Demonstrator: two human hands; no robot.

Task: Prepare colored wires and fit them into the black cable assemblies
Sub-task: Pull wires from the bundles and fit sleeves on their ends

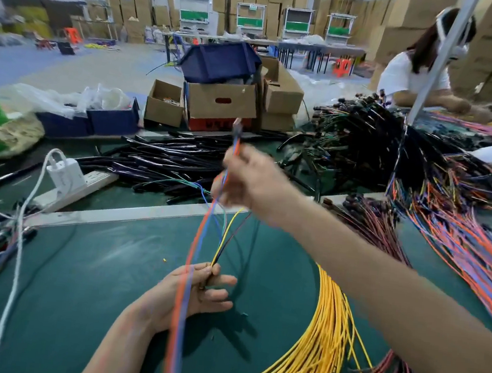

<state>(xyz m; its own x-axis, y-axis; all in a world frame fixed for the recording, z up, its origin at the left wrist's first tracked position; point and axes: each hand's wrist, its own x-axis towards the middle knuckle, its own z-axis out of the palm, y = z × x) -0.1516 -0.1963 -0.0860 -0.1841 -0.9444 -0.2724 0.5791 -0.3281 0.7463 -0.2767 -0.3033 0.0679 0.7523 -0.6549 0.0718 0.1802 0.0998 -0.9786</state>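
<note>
Sorting colored wires into one set, judged as the step in hand; fitting into a black assembly not yet begun.

Near, 6 o'clock: left hand [198,290], palm up, fingers curled, pinching the lower ends of the yellow and dark wires [220,250].

5 o'clock, on the green bench [93,292]: yellow wire bundle [324,329], fanned loose.

Centre: right hand [248,183], raised and blurred, forearm entering from 4 o'clock, fingers closed round the orange and blue wires [193,256], tips pointing to 12 o'clock.

Beyond, 10 o'clock: black cable assemblies [166,160], piled.

2 o'clock: colored wire heap [461,213].

Next, likely: levelling the tips, then reaching for one black assembly; firm pinch and aligned ends needed.
</note>
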